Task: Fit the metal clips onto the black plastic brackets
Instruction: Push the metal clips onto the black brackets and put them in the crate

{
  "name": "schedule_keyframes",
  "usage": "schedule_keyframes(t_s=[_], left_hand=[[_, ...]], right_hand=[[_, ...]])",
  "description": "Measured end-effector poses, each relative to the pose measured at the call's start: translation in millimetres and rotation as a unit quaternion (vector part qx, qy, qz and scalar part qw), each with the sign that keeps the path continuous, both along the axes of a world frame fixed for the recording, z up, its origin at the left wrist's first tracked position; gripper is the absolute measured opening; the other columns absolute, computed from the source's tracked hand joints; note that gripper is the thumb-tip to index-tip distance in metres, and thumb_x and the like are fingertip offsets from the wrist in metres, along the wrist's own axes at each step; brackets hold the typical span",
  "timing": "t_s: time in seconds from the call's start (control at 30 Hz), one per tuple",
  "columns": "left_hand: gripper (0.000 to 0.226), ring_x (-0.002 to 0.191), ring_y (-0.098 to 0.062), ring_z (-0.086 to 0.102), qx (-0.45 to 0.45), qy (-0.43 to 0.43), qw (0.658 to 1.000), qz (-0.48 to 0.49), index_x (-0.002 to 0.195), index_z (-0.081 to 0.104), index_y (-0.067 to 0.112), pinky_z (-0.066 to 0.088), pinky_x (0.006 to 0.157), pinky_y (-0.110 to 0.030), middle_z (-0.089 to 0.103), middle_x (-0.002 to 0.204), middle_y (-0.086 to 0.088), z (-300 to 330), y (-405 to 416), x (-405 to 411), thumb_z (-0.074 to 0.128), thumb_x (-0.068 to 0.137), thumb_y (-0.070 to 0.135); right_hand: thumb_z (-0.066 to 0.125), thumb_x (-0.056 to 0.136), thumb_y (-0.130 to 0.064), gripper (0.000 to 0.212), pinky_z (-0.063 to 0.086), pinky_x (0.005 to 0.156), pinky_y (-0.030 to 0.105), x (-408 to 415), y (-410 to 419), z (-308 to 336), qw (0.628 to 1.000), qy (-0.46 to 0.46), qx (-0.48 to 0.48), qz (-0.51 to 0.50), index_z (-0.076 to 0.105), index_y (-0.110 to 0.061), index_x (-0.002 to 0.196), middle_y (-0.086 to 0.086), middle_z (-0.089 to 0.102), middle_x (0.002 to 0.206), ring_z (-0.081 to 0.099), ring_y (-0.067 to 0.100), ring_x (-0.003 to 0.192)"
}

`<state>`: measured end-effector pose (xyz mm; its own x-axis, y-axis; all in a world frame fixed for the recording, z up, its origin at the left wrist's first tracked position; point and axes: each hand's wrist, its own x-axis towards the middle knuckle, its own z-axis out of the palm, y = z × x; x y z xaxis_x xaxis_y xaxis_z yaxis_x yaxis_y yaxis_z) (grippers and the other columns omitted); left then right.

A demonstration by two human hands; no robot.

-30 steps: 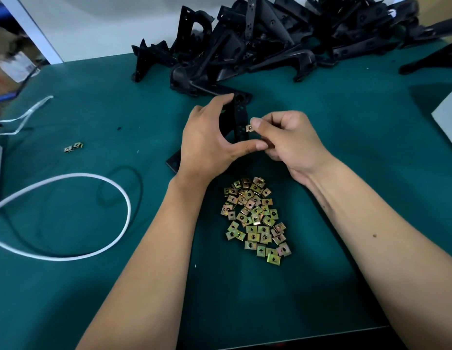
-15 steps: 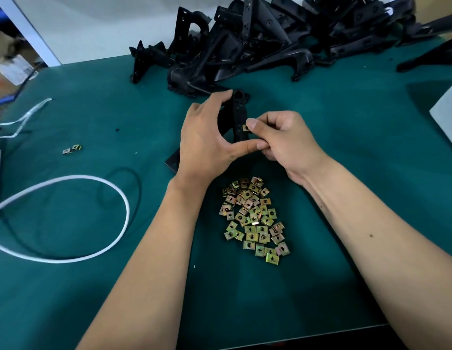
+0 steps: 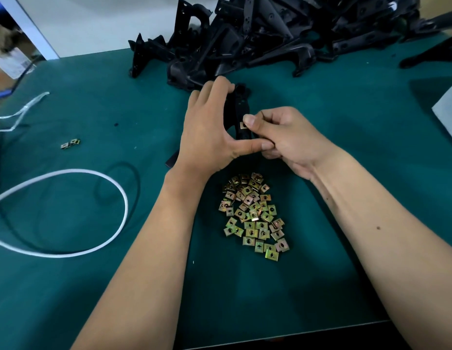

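Note:
My left hand [image 3: 209, 132] grips a black plastic bracket [image 3: 239, 107] that stands on the green table at centre, fingers over its top and thumb along its near side. My right hand [image 3: 285, 137] pinches a small brass-coloured metal clip [image 3: 243, 125] against the bracket's right edge, thumb on top of the clip. A pile of several loose metal clips [image 3: 254, 214] lies on the mat just below both hands. The lower end of the bracket [image 3: 171, 160] sticks out to the left of my left wrist.
A heap of black brackets [image 3: 270, 34] fills the back of the table [image 3: 346, 122]. Two stray clips [image 3: 70, 144] lie at the left. A white cable [image 3: 68, 210] loops across the left side. A white box corner [image 3: 447, 109] sits at the right edge.
My right hand has slid the clip a little lower and closer onto the bracket's edge. My left hand keeps its hold on the bracket.

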<state>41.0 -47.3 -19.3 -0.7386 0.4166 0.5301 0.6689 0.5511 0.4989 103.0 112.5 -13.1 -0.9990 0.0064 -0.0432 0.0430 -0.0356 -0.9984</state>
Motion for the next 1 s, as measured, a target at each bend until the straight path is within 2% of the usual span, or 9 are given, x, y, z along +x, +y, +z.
schedule_keyframes(t_s=[0.1,0.2,0.3,0.37,0.47,0.53,0.63,0.83,1.0], left_hand=[[0.108,0.109,-0.023,0.051,-0.012,-0.004,1.0,-0.005,0.127,0.053,0.012,0.044,0.092,-0.035,0.057,0.124,0.003,1,-1,0,0.074,0.053,0.088],[0.106,0.111,-0.019,0.054,-0.017,-0.02,1.0,-0.005,0.128,0.051,0.016,0.048,0.094,-0.037,0.057,0.124,0.005,1,-4,-1,0.076,0.053,0.086],[0.111,0.11,-0.009,0.055,0.003,-0.019,0.999,0.036,0.132,0.048,0.018,0.047,0.089,-0.03,0.056,0.127,0.006,2,-14,-4,0.072,0.052,0.091],[0.112,0.113,-0.01,0.055,0.016,-0.014,0.997,0.067,0.135,0.047,0.017,0.049,0.088,-0.031,0.055,0.13,0.004,2,-24,-8,0.073,0.055,0.09],[0.109,0.116,-0.013,0.055,0.013,-0.039,0.995,0.095,0.138,0.045,0.021,0.052,0.089,-0.039,0.054,0.133,0.004,-2,-32,-12,0.074,0.057,0.088],[0.106,0.117,-0.014,0.055,-0.001,-0.061,0.994,0.096,0.138,0.044,0.023,0.051,0.088,-0.039,0.053,0.133,0.005,-5,-31,-12,0.073,0.057,0.086],[0.104,0.115,-0.014,0.054,-0.025,-0.073,0.993,0.09,0.138,0.043,0.026,0.046,0.084,-0.035,0.053,0.132,0.006,-8,-29,-13,0.07,0.057,0.085],[0.099,0.115,-0.012,0.054,-0.033,-0.072,0.994,0.075,0.137,0.043,0.027,0.046,0.084,-0.033,0.053,0.131,0.008,-10,-28,-12,0.07,0.06,0.083],[0.097,0.118,-0.01,0.053,0.003,-0.081,0.994,0.079,0.137,0.046,0.023,0.046,0.09,-0.031,0.056,0.131,0.006,-8,-30,-13,0.07,0.064,0.082]], right_hand=[[0.063,0.104,-0.024,0.035,0.023,0.045,0.021,0,1,-2,1.0,0.007,0.0,0.001,0.064,-0.018,0.069,-0.005,0.038,0.05,0.027,0.009,0.046],[0.063,0.103,-0.029,0.037,0.025,0.046,0.022,-1,2,-5,0.999,0.018,0.045,0.014,0.058,-0.011,0.072,-0.003,0.04,0.052,0.03,0.013,0.049],[0.06,0.105,-0.036,0.033,0.034,0.045,0.021,-2,6,-5,0.994,0.014,0.104,0.007,0.06,-0.01,0.084,-0.004,0.051,0.059,0.046,0.013,0.05],[0.06,0.104,-0.033,0.028,0.038,0.046,0.02,-1,13,-2,0.988,0.003,0.155,0.027,0.066,-0.008,0.092,-0.005,0.057,0.062,0.053,0.012,0.053],[0.076,0.093,-0.024,0.01,0.048,0.059,0.022,3,20,4,0.953,0.023,0.264,0.147,0.077,-0.014,0.094,-0.001,0.067,0.071,0.058,0.01,0.064],[0.085,0.084,-0.024,0.012,0.047,0.069,0.025,5,18,7,0.926,0.029,0.315,0.204,0.079,-0.021,0.094,0.004,0.07,0.079,0.057,0.008,0.071],[0.088,0.081,-0.024,0.015,0.043,0.062,0.015,5,11,8,0.903,0.04,0.364,0.227,0.08,-0.026,0.093,-0.004,0.069,0.078,0.053,-0.003,0.066],[0.083,0.087,-0.025,0.009,0.041,0.054,0.01,3,5,4,0.886,0.042,0.413,0.204,0.073,-0.026,0.086,-0.026,0.065,0.066,0.056,-0.005,0.057],[0.075,0.094,-0.019,0.005,0.044,0.06,0.008,-1,4,-1,0.902,0.063,0.413,0.112,0.071,-0.021,0.092,-0.014,0.071,0.077,0.063,-0.008,0.066]])
